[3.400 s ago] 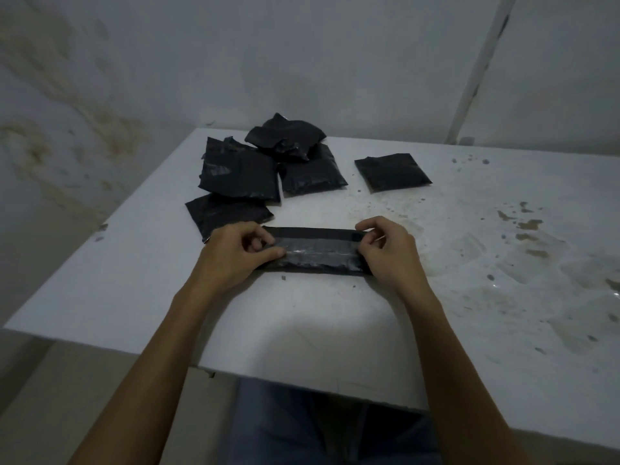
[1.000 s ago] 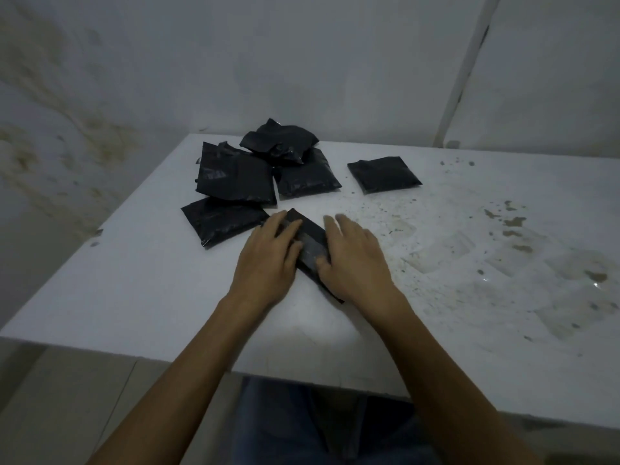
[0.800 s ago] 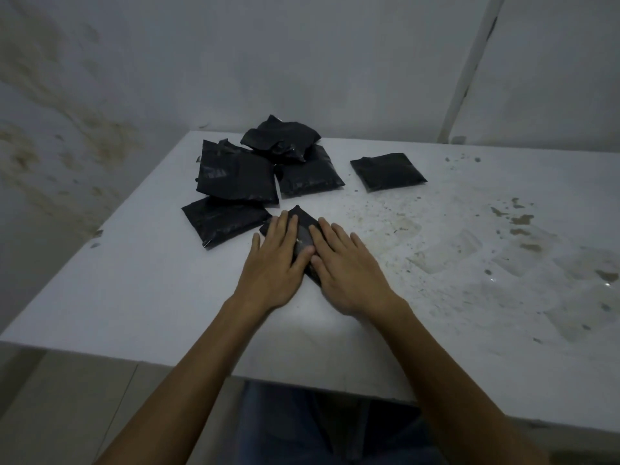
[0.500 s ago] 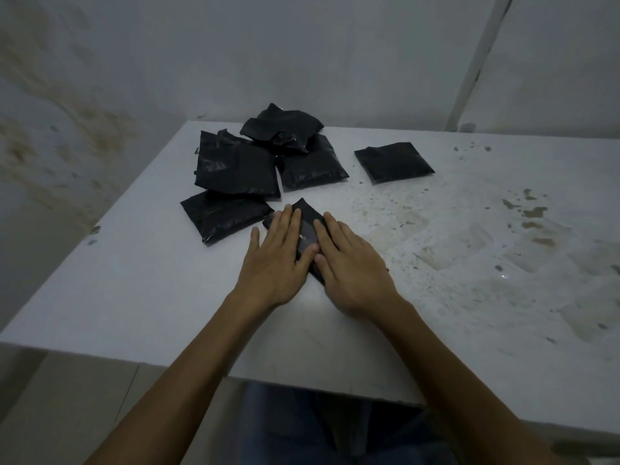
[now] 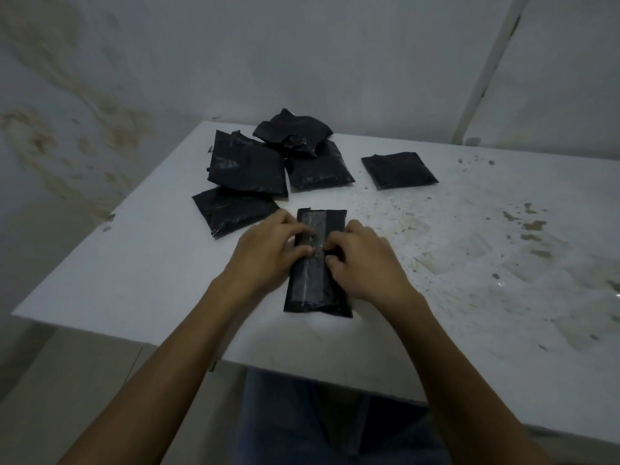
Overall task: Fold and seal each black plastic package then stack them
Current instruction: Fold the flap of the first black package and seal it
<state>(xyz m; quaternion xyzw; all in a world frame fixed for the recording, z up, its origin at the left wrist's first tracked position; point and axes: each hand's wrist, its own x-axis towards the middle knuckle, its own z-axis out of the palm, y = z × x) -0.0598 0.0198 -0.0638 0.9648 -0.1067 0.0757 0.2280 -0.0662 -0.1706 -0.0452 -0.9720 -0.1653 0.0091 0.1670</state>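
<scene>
Both hands, left hand (image 5: 268, 250) and right hand (image 5: 362, 260), pinched taped package (image 5: 317, 263) mid-fold; five done packages (image 5: 248, 166) lay far-left, loosely piled.

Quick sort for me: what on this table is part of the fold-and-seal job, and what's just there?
In the job:
- long black package, clear strip along it
- left hand and right hand, both on it
- heap of black packages
- lone black package

Just there:
- stained white table
- wall

Glossy black plastic package (image 5: 317, 286), taped.
</scene>
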